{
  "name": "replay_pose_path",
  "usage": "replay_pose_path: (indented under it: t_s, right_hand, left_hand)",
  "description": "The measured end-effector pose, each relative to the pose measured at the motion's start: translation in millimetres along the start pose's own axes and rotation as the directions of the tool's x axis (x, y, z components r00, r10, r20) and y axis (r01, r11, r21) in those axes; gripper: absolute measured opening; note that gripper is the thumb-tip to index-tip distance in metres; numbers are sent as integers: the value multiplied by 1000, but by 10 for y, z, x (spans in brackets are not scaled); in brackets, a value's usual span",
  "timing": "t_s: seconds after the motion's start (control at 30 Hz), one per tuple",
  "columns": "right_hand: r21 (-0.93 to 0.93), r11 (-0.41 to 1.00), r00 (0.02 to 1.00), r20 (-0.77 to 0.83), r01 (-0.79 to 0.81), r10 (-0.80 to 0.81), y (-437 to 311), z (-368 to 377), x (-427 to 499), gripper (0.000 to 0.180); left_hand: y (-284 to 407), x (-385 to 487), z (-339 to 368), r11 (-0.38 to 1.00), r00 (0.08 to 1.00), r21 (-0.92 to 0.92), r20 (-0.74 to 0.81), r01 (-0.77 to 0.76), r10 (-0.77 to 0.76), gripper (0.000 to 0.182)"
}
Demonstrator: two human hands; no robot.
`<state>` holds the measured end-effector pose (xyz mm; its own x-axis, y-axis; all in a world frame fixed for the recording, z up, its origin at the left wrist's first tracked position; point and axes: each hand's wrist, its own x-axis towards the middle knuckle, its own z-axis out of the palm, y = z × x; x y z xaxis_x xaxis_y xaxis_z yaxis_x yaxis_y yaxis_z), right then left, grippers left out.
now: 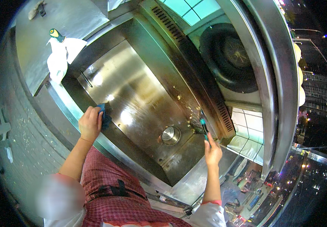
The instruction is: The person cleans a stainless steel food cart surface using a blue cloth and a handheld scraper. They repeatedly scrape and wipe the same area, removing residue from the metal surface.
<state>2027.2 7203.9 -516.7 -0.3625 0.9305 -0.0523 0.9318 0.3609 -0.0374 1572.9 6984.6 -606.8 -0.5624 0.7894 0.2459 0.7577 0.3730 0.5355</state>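
A wide stainless-steel griddle or sunken basin [149,93] with raised walls lies before me. At its near-left wall, my left hand [90,122] grips a blue cloth or pad [105,113], held just over the steel. My right hand [213,151] is shut around the black and teal handle of a tool [204,126], reaching to the far wall. Its working end is blurred, so I cannot tell whether it is a scraper or a brush. Pale food scraps [190,120] lie along that wall beside it. A round metal cup or drain fitting [171,135] sits near the right end.
A white plastic bag or cloth [58,61] and a green-and-yellow item [56,34] rest at the left corner. A slotted brown metal rail [191,65] runs behind, with a dark round fan or duct [231,56] beyond. A steel counter [36,54] adjoins at the left.
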Motion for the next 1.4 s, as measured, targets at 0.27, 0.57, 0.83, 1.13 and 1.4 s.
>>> replay_pose_path:
  t_s: [0.27, 0.57, 0.83, 1.13, 1.4]
  right_hand:
    - [1, 999, 997, 63, 37, -37, -728, 340, 688, 40]
    - [20, 1000, 1000, 18, -16, 16, -508, 170, 427, 41]
    - [-67, 994, 995, -26, 89, -91, -834, 362, 618, 39]
    - [-185, 981, 976, 217, 56, -15, -1381, 813, 1267, 38]
    - [-107, 988, 967, 238, 114, -86, -516, -99, 246, 54]
  left_hand:
    - [45, 58, 39, 997, 999, -55, -9, -50, 49, 12]
    - [27, 30, 27, 1000, 999, -28, 29, -12, 13, 12]
    - [-22, 11, 3, 999, 1000, -30, 8, -28, 28, 15]
    - [34, 61, 52, 994, 998, -89, 5, -60, 60, 14]
    - [-28, 6, 28, 997, 999, -75, -3, -33, 33, 15]
